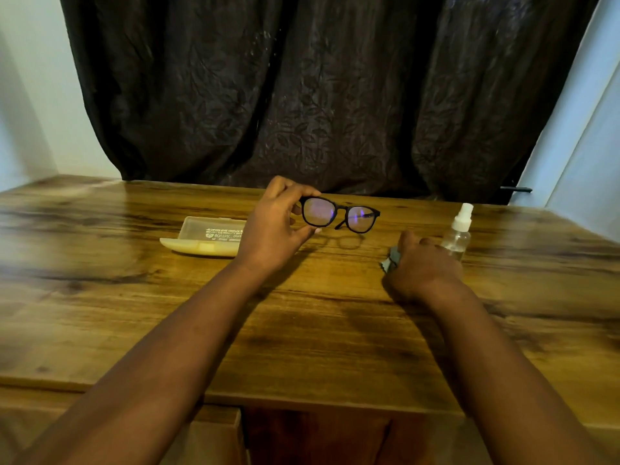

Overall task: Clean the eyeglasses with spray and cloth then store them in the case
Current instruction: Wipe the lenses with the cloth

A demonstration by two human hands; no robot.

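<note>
Forearms: nearest the lens, rising from the lower corners of the frame toward the middle, both bare, over the worktop [302, 347].
Left hand [273, 226]: centre of frame, raised off the wood, wrist bent back, palm turned toward the lenses.
Left fingers [285, 189]: clamped on the left rim of the glasses [339, 214], thumb low, fingertips curled over the top.
Glasses: held up just above the worktop, lenses facing the camera, shadow on the wood below; black frame, temples seemingly unfolded behind.
Right hand [421, 266]: right of centre, knuckles up, resting on the wood just beside the spray [459, 229].
Right fingers: curled down onto a grey cloth [391, 260], mostly hidden beneath; whether gripped or only pressed, cannot tell.
Spray: small clear bottle, upright, white nozzle, right of centre; touching the hand or not, unclear.
Case [204, 236]: pale, lying open, left of the left hand.
Handling, glasses: likely light, stiff in the frame, weak at the hinges, lenses easily smeared; best held by rim or bridge, never lens faces.
Handling, cloth: soft, limp; best pinched in a fold.
Handling, spray: probably light, easily tipped; best taken round the body.
</note>
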